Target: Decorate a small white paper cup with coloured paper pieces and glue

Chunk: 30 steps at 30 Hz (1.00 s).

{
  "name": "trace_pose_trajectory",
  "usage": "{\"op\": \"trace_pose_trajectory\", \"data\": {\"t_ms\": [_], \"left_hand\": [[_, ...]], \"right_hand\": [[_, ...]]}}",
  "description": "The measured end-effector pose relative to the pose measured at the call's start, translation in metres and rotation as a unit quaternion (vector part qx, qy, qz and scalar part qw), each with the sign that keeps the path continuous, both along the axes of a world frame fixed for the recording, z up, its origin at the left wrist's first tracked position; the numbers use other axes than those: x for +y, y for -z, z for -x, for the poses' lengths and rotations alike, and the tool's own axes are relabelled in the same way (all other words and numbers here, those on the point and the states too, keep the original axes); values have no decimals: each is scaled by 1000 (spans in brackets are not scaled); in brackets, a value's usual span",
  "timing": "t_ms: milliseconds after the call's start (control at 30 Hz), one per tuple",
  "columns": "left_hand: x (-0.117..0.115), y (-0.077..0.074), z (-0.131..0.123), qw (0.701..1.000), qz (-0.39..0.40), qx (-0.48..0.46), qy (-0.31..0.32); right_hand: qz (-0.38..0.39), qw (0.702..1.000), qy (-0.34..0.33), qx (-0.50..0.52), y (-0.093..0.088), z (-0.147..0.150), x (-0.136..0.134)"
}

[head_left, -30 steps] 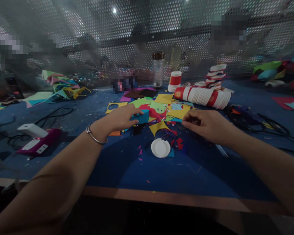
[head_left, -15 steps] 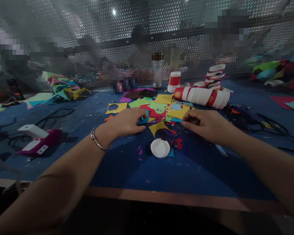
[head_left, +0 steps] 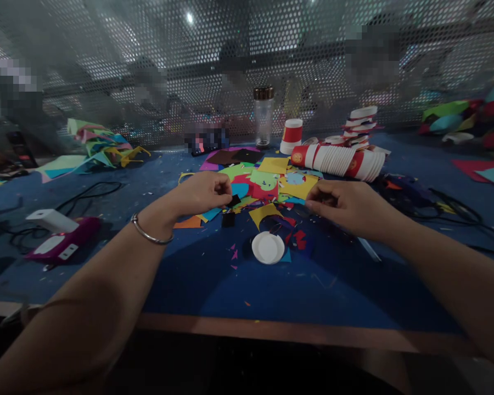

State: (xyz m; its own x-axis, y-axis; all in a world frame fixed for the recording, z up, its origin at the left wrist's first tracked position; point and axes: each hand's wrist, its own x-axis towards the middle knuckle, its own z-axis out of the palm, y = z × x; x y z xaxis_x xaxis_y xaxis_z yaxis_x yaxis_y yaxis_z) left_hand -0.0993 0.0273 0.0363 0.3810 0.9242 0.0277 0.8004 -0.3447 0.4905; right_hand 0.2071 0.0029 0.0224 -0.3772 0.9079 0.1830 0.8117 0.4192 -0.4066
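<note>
My left hand (head_left: 200, 193) is curled over the left side of a pile of coloured paper scraps (head_left: 247, 175), its fingertips pinched at a small black paper piece (head_left: 234, 201). A second black paper piece (head_left: 228, 220) lies on the table just below. On the pile's right side, my right hand (head_left: 338, 202) has thumb and fingers drawn together beside a yellow sheet (head_left: 300, 188); whatever they hold, if anything, is hidden. Between the hands and nearer me sits a small white paper cup base (head_left: 268, 247), with a curved-edge yellow scrap (head_left: 263, 214) behind it.
Stacked red-and-white paper cups (head_left: 337, 162) lie on their side at the back right. A glass bottle (head_left: 264, 118) and an upright cup (head_left: 292, 136) stand behind the pile. A purple power strip (head_left: 66, 241) and cables are on the left; more dark cables (head_left: 448, 214) are on the right.
My left hand has drawn left and its fingers have curled in, with black paper and an orange scrap now showing near it. My right hand has barely moved.
</note>
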Motion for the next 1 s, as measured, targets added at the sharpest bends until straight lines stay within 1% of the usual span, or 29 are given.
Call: {"op": "trace_pose_trajectory", "data": {"t_ms": [133, 233, 367, 467, 600, 767, 867, 933, 1000], "left_hand": [[-1, -2, -1, 997, 43, -62, -28], [-2, -3, -3, 992, 49, -98, -55], [-4, 0, -10, 976, 48, -191, -88], [-8, 3, -19, 954, 71, -274, -98], [-14, 4, -32, 908, 132, -380, -116], [-18, 4, -41, 882, 149, -434, -107], [-20, 6, -46, 875, 151, -447, -107], [-22, 8, -50, 877, 155, -444, -96], [-25, 10, -54, 880, 165, -439, -83]], "right_hand": [[-12, 1000, 4, 14, -2, -2, 0], [-18, 1000, 2, 21, -2, -4, 1], [-43, 999, 15, 23, -4, -12, 5], [-53, 998, 34, 7, -8, -20, 10], [-50, 997, 49, -20, -17, -38, 18], [-22, 995, 69, -67, -23, -62, 28], [-27, 994, 75, -80, -23, -64, 27], [-11, 996, 49, -78, -22, -57, 22], [23, 997, -1, -80, -20, -46, 16]]}}
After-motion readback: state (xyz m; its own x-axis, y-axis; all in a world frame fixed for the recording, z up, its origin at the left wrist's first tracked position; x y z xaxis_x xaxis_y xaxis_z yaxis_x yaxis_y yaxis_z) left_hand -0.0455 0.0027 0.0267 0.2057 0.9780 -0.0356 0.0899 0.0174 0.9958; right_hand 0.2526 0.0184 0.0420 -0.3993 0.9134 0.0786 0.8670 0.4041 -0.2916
